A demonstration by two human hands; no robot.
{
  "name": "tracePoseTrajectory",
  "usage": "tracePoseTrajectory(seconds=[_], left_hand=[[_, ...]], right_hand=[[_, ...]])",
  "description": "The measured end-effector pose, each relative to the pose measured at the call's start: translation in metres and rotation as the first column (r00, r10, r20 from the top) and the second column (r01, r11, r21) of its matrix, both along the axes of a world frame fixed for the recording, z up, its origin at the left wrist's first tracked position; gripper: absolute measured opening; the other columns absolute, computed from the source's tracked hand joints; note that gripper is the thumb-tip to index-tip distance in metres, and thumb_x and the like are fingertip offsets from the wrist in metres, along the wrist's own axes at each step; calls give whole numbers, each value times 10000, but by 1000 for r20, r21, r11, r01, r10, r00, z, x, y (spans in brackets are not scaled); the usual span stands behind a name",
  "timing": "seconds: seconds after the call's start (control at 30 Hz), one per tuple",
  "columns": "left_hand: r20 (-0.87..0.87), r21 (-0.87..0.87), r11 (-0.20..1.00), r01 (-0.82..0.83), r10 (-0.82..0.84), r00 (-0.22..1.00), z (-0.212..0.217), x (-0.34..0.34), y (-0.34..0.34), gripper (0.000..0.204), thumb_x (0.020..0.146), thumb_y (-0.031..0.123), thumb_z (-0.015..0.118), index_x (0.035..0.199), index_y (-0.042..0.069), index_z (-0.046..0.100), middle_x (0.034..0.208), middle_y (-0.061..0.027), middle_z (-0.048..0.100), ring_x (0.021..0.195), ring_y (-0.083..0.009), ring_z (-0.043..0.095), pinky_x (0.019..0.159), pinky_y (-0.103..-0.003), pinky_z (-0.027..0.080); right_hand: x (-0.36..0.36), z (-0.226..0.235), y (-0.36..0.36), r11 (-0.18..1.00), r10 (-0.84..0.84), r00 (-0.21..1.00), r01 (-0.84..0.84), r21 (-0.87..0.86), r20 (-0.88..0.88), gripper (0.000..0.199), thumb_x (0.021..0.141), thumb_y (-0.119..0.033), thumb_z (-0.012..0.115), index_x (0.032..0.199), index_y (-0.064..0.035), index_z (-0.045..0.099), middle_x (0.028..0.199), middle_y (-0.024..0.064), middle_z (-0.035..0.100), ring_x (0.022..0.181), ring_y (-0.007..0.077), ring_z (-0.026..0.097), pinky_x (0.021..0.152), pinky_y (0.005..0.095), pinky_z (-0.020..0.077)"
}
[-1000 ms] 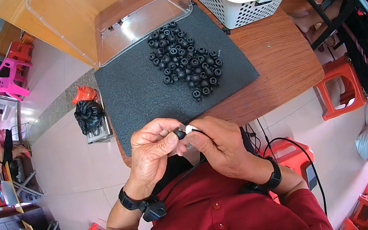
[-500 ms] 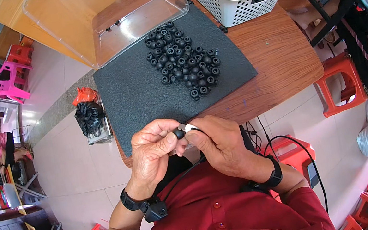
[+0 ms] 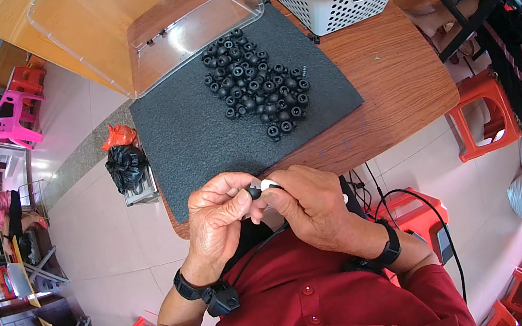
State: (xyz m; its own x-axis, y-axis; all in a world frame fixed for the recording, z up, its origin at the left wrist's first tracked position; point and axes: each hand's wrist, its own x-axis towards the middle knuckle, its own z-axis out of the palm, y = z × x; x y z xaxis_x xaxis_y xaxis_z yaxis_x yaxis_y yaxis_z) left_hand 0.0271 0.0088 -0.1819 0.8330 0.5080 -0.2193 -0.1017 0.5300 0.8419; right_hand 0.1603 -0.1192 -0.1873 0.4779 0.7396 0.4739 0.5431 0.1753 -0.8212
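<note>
My left hand [image 3: 218, 215] pinches a small round black piece [image 3: 254, 192] between thumb and fingers, in front of my body at the table's near edge. Close against it, my right hand [image 3: 308, 200] is closed on a small tool with a white end [image 3: 269, 183] and a dark part; its exact kind does not show. The tips of both hands nearly meet. Beyond them, a heap of hollow round black pieces [image 3: 255, 88] lies on a dark grey mat [image 3: 180, 135].
A clear plastic bin [image 3: 145, 89] with a few loose pieces stands at the back left. Behind to the right is a white perforated basket [image 3: 346, 10] full of black pieces. The wooden table [image 3: 392, 79] extends rightward. Red stools [image 3: 488, 114] and a black cable [image 3: 449, 235] are at the right.
Both hands stay nearly in place, tips together. Less of the black piece shows between my fingers. The table and its contents shift slightly in the view.
</note>
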Motion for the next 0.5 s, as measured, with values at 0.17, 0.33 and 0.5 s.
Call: tracePoseTrajectory(seconds=[0.17, 0.33, 0.5], left_hand=[[-4, 3, 1000, 8, -8, 1000, 0, 0, 0, 296, 862, 116, 738, 1076, -66, 646, 917, -144, 700, 671, -178, 652, 610, -276, 536], [0, -41, 999, -5, 5, 1000, -1, 0, -1, 293, 863, 113, 735, 1075, -68, 645, 923, -149, 699, 678, -183, 655, 609, -279, 537], [9, -66, 998, 10, -10, 1000, -5, -1, -1, 297, 861, 118, 736, 1074, -70, 646, 927, -147, 695, 670, -189, 647, 608, -283, 527]], right_hand=[[-1, 0, 1, 999, -32, 999, 32, 23, 6, 180, 927, -180, 627, 783, -78, 596, 657, 84, 540, 585, 287, 557, 534, 394, 435], [-1, 2, 0, 999, -34, 999, 33, 10, 30, 181, 924, -184, 631, 781, -82, 591, 655, 84, 520, 589, 288, 547, 529, 400, 427], [-1, -2, -1, 998, -63, 992, 63, 4, 107, 189, 915, -205, 647, 810, -63, 580, 650, 88, 497, 585, 281, 535, 517, 392, 418]])
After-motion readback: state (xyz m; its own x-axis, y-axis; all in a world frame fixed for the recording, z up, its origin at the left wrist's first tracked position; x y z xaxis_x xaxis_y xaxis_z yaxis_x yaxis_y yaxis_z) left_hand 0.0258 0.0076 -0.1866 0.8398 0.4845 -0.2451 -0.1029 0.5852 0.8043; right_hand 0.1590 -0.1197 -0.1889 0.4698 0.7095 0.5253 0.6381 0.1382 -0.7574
